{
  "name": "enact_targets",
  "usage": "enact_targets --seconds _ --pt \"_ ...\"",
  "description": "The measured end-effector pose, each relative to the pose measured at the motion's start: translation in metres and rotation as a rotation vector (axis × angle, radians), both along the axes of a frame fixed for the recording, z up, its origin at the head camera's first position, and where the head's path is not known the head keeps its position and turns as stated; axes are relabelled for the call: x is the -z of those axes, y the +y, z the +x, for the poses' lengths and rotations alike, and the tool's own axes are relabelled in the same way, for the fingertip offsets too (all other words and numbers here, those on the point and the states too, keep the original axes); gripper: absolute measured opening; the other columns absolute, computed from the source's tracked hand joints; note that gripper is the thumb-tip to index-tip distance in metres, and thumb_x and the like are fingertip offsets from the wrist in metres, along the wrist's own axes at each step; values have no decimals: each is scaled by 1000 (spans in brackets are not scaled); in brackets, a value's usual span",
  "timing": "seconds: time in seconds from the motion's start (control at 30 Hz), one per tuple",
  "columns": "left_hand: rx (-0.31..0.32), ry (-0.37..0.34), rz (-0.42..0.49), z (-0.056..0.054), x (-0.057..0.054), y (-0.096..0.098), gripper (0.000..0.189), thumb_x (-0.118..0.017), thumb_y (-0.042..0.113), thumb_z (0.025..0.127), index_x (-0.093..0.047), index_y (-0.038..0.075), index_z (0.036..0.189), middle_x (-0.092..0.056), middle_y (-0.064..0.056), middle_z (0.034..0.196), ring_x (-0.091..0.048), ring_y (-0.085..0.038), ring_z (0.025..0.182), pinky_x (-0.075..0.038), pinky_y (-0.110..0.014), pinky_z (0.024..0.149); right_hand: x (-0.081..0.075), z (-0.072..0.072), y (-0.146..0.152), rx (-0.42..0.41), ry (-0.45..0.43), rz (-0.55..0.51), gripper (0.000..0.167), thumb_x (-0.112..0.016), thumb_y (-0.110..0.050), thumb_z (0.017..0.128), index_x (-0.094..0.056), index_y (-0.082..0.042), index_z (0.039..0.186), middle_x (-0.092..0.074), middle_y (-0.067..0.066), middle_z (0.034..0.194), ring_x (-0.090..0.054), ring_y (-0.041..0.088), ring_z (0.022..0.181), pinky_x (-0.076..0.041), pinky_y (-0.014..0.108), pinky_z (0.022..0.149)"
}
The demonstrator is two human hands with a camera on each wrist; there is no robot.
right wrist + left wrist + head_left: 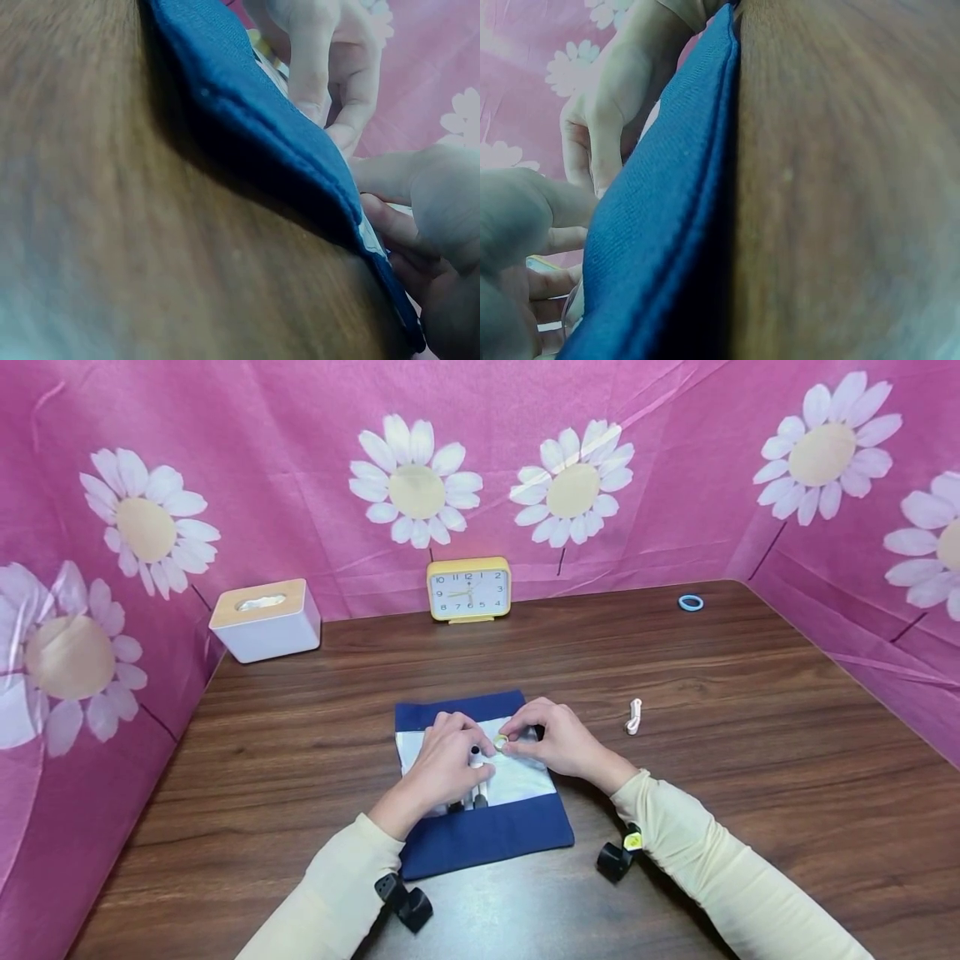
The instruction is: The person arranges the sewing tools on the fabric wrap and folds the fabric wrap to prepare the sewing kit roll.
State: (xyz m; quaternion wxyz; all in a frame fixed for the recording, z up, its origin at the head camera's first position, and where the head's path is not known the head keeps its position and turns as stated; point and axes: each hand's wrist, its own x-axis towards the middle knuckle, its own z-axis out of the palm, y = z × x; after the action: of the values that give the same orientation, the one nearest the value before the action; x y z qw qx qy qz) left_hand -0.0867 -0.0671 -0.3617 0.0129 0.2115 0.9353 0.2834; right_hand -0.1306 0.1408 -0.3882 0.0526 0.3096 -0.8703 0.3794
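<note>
A navy blue cloth pouch with a pale, shiny middle panel lies flat on the wooden table. Slim items with dark ends show in that panel, partly covered by my left hand. This hand rests over the panel, thumb and index finger apart around a dark round tip. From the right, my right hand pinches a small yellow-green ring-shaped piece between thumb and fingers, low over the panel. In both wrist views the pouch's blue edge blocks much of the fingers.
A white rolled strip lies right of the pouch. Farther back are a light blue ring, a yellow clock and a white tissue box with a wooden lid. Pink flowered cloth hangs around the table.
</note>
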Motion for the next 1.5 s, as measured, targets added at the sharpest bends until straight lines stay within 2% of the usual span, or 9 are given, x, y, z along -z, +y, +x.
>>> enact_targets --seconds 0.23,0.67,0.9,1.03,1.27,1.5 --pt "8 30 14 1 2 2 4 -75 15 89 -73 11 88 -62 -11 114 -46 -30 111 -35 -46 91 0 1 -1 42 -30 -9 15 -86 -15 79 -81 -15 92 -77 -1 94 -65 20 98 -51 35 84" --pt "8 69 12 1 5 3 11 -70 13 93 -69 15 82 -62 -10 112 -46 -30 109 -35 -45 89 -1 2 -2 51 -38 -3 15 -87 -16 78 -82 -17 91 -76 -2 94 -65 19 99 -50 35 85" --pt "2 62 19 1 6 4 13 -67 14 96 -65 16 83 -62 -10 113 -46 -30 109 -34 -44 89 -1 4 0 -19 -6 2 18 -84 -13 81 -82 -15 99 -75 2 98 -63 22 100 -50 38 88" --pt "-8 39 29 1 6 4 13 -66 14 97 -65 16 84 -62 -9 113 -46 -29 108 -33 -43 88 -1 4 0 -46 -20 0 18 -80 -11 85 -82 -13 103 -74 4 101 -62 23 101 -49 40 90" --pt "-8 27 48 -1 5 3 12 -65 13 97 -64 16 85 -63 -10 113 -46 -29 109 -33 -44 88 -1 5 -1 -17 -57 -15 14 -77 -11 88 -82 -13 101 -75 3 99 -61 23 101 -48 40 90" --pt "-5 29 45 0 4 3 14 -65 14 97 -63 16 84 -62 -10 113 -45 -29 110 -32 -44 89 0 4 -7 24 -25 -2 10 -82 -12 82 -83 -17 91 -76 -4 88 -61 19 94 -46 36 84"
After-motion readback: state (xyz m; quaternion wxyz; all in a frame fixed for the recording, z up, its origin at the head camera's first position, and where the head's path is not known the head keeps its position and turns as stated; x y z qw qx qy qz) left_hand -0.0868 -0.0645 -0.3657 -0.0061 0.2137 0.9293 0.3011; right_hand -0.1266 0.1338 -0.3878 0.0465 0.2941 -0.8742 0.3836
